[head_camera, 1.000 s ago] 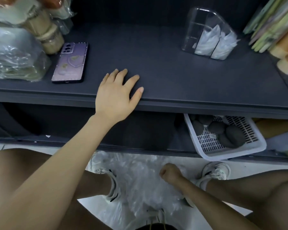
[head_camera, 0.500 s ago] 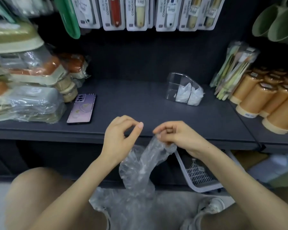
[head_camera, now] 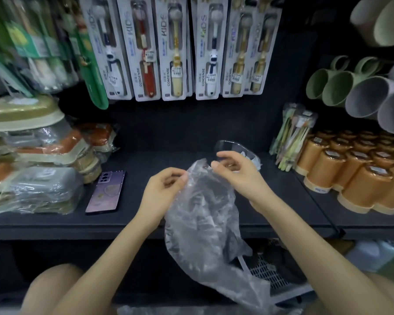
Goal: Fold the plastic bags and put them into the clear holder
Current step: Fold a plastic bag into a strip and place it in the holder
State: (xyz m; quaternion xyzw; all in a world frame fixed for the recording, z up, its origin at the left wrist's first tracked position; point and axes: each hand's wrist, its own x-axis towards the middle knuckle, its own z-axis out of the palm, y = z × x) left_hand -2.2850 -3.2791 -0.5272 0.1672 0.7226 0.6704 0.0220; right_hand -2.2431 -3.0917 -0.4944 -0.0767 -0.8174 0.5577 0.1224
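Note:
A crumpled clear plastic bag [head_camera: 205, 214] hangs in front of the dark shelf, held up by its top edge. My left hand [head_camera: 166, 187] pinches the bag's upper left edge between thumb and fingers. My right hand [head_camera: 237, 171] pinches the upper right edge, fingers curled. The bag's lower part trails down past the shelf front toward my lap. The clear holder [head_camera: 248, 153] stands on the shelf just behind my right hand, mostly hidden by it; white folded bags show inside at its right side.
A purple phone [head_camera: 106, 193] lies on the dark shelf [head_camera: 282, 214] at left, beside wrapped stacked dishes [head_camera: 32, 173]. Orange cups [head_camera: 350, 173] crowd the right. Packaged toothbrushes [head_camera: 175, 48] hang above. A white slotted basket [head_camera: 271, 276] sits on the lower shelf.
My right hand lifted a bag from the pile on the floor; my left hand left the shelf edge and took the bag's top. The bag now hangs spread wider, higher over the shelf.

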